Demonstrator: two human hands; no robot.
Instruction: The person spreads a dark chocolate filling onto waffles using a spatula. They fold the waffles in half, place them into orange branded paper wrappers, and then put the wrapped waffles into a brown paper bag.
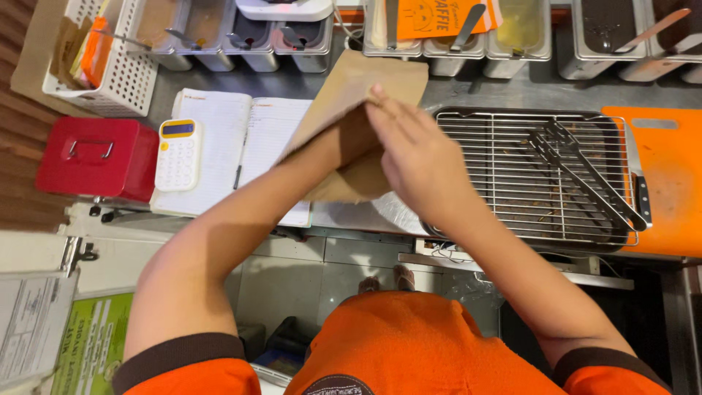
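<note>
A brown paper bag [365, 84] hangs over the counter's front, between the notebook and the wire rack. My left hand [344, 143] is pushed inside the bag's mouth, so its fingers are hidden. My right hand [413, 153] lies flat against the bag's outer side, fingers together, pressing on the paper near its upper edge. Both forearms reach in from below, with orange sleeves trimmed in brown.
A wire rack [512, 175] with metal tongs [585, 175] sits right of the bag, beside an orange cutting board [673, 183]. An open notebook [234, 139], a white calculator [177, 155] and a red cash box [99, 157] lie left. Steel containers [526, 33] and a white basket [110, 66] line the back.
</note>
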